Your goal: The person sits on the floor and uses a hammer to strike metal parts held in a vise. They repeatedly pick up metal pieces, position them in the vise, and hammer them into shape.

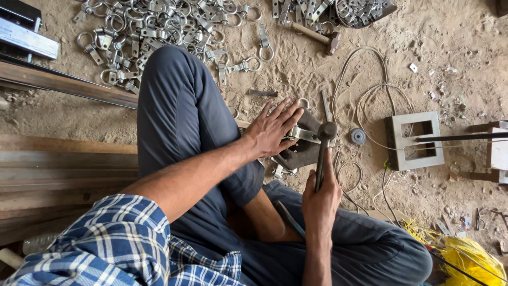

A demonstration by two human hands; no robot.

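I sit on sandy ground with my knee raised. My left hand (272,130) lies flat, fingers spread, pressing a small metal clamp piece (302,133) onto a dark iron block (304,151). My right hand (320,196) grips the handle of a dark hammer (324,148), whose head rests on the piece at the block's right edge.
A heap of metal ring clamps (159,32) lies at the top left. A wooden-handled hammer (317,36) is at the top. A grey square metal frame (415,140), a round disc (358,136), white wires (370,95), steel bars (63,82) and yellow cord (471,259) surround me.
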